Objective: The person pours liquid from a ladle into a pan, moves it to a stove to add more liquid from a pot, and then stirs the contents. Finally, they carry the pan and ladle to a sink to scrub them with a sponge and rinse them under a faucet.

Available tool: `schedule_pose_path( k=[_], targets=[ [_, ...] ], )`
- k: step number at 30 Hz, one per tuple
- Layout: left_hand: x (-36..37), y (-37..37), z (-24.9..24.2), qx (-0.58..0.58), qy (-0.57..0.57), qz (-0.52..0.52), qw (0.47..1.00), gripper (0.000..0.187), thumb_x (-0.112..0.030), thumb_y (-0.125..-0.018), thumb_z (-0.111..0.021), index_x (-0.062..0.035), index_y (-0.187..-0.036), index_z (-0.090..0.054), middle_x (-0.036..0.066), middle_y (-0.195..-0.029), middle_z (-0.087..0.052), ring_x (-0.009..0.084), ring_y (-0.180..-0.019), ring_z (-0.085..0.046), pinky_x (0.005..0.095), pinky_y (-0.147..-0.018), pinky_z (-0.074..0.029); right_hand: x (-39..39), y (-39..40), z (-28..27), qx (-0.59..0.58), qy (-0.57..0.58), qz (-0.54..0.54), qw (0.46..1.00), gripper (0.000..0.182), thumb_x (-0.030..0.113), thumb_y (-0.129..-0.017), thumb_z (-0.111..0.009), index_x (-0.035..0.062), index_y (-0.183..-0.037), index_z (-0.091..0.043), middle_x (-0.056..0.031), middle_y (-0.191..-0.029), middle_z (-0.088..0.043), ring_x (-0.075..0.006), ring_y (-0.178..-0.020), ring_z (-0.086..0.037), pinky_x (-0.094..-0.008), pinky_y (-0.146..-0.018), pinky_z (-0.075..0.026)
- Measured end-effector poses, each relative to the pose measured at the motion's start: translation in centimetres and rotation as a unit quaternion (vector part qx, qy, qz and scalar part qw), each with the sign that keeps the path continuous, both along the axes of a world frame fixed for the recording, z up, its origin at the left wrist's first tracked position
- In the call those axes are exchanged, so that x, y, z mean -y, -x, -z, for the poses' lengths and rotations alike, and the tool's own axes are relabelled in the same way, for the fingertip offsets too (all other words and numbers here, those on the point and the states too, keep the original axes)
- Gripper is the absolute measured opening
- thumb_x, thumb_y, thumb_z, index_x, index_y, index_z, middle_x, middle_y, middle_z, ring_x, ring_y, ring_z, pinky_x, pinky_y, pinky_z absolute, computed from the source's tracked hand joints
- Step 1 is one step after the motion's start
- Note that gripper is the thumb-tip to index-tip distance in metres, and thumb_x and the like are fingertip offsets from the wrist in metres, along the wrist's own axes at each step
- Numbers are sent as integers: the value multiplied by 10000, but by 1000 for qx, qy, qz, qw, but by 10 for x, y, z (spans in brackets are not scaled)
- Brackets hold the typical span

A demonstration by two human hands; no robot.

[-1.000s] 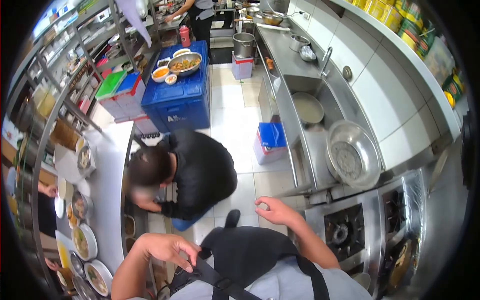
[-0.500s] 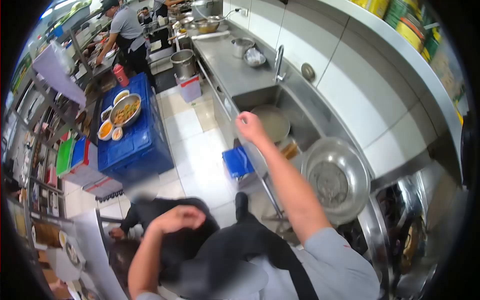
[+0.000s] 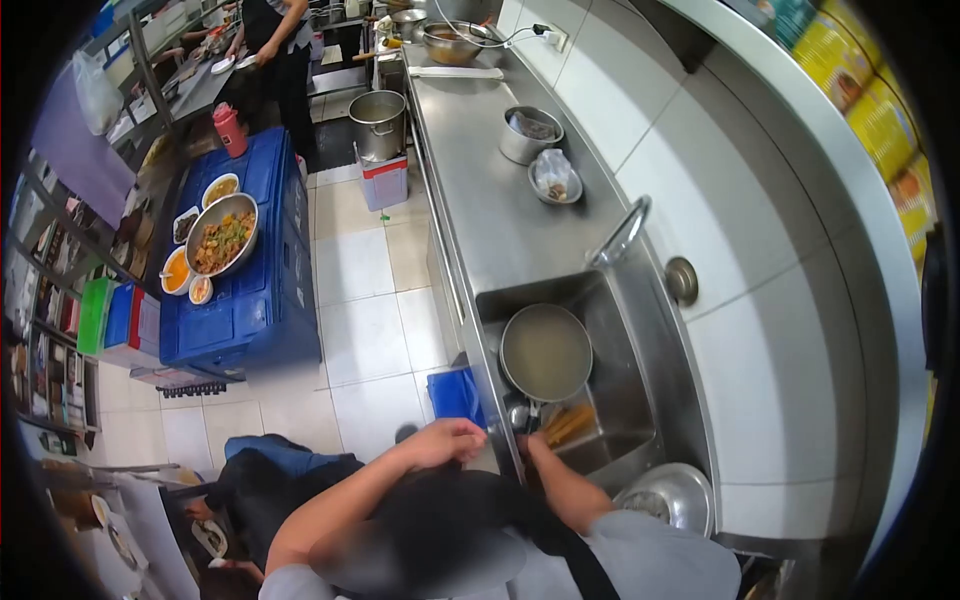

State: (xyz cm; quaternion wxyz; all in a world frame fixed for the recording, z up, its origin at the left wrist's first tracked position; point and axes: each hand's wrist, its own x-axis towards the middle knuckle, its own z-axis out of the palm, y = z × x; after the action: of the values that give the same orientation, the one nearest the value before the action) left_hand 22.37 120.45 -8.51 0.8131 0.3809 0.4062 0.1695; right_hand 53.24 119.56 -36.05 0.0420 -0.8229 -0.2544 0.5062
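Note:
In the sink (image 3: 625, 380) sits a round pan (image 3: 546, 352) full of cloudy liquid, its dark handle pointing toward me. My right hand (image 3: 534, 450) reaches down at the near end of that handle and is closed around it; the fingers are partly hidden. Beside the handle lies a shiny metal utensil (image 3: 517, 413), and a yellow-brown item (image 3: 570, 424) is on the sink bottom. My left hand (image 3: 450, 442) hovers just outside the sink's front edge, fingers curled together, with nothing visible in it.
A large metal bowl (image 3: 680, 497) stands right of the sink. The faucet (image 3: 622, 232) rises behind it. Left across the aisle, a blue container (image 3: 240, 310) bears a bowl of food (image 3: 225, 235). A pot (image 3: 378, 125) stands farther along. A crouching person (image 3: 270, 500) is close at left.
My right hand has gone down from above the sink to the pan's handle. My left hand has moved right, toward the sink edge. The view has shifted closer to the sink.

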Motion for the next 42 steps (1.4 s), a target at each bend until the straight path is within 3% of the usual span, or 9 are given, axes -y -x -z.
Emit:
schedule_pose_path(
  k=[11, 14, 17, 21, 24, 27, 29, 37, 42],
  targets=[
    [-191, -48, 26, 54, 326, 212, 920, 386, -364, -948, -601, -3, -1082, -574, 123, -884, -626, 241, -827, -658, 358, -753, -569, -114, 52, -200, -385, -67, 191, 901, 451, 396, -1001, -452, -13, -993, -643, -147, -860, -663, -257, -645, -662, -379, -515, -539],
    [-240, -38, 66, 167, 425, 165, 874, 193, -189, -927, -593, -2, -895, -561, 62, -760, -559, 130, -628, -538, 265, -530, -458, -228, 84, -295, 21, -75, -321, 944, 367, 349, -938, -560, 6, -952, -689, -124, -907, -704, -205, -720, -656, -394, -668, -536],
    [-266, -38, 67, 130, 491, 195, 839, 150, -132, -920, -570, -10, -839, -539, 39, -749, -529, 87, -552, -437, 228, -484, -370, -364, 95, -338, 182, -413, -282, 847, 238, 241, -898, -606, 23, -982, -655, -192, -967, -685, -394, -936, -642, -445, -819, -505],
    [-271, -49, 58, 118, 483, 179, 849, 151, -139, -926, -556, -30, -826, -522, 7, -651, -464, 83, -525, -419, 226, -464, -355, -589, 111, -356, 260, -604, -221, 720, 229, 186, -907, -592, 12, -1052, -621, -225, -1024, -656, -410, -1013, -615, -424, -864, -490],
    [-276, -57, 79, 151, 515, 171, 826, 184, -131, -918, -558, -51, -769, -489, -1, -611, -428, 89, -496, -403, 228, -436, -338, -687, 105, -342, 356, -598, -265, 668, 281, 215, -862, -639, 22, -1064, -622, -212, -1068, -660, -390, -1044, -617, -462, -903, -488],
    [-283, -58, 70, 117, 470, 175, 857, 206, -90, -918, -535, -66, -730, -454, 4, -606, -413, 97, -475, -382, 234, -420, -325, -712, 115, -336, 391, -398, -318, 766, 324, 241, -845, -643, 50, -1108, -629, -200, -1078, -669, -392, -1041, -624, -475, -900, -497],
    [-283, -59, 72, 127, 488, 176, 846, 212, -87, -920, -528, -67, -722, -455, 5, -600, -408, 97, -474, -377, 235, -419, -318, -721, 107, -326, 382, -295, -391, 784, 339, 269, -844, -637, 78, -1124, -634, -196, -1071, -676, -393, -1027, -632, -483, -874, -509],
    [-280, -48, 75, 129, 521, 172, 826, 145, -107, -886, -598, -62, -784, -506, 9, -645, -462, 79, -481, -365, 236, -421, -300, -577, 123, -377, 306, -634, -156, 693, 241, 241, -846, -607, 6, -896, -615, -220, -864, -670, -392, -832, -654, -452, -720, -504],
    [-280, -43, 54, 101, 541, 125, 826, 97, -115, -944, -572, -44, -992, -529, 10, -760, -483, 64, -496, -378, 215, -427, -307, -331, 75, -306, 178, -565, 55, 804, 138, 120, -858, -657, 14, -863, -569, -37, -735, -548, -112, -679, -509, -279, -644, -456]
  ],
)
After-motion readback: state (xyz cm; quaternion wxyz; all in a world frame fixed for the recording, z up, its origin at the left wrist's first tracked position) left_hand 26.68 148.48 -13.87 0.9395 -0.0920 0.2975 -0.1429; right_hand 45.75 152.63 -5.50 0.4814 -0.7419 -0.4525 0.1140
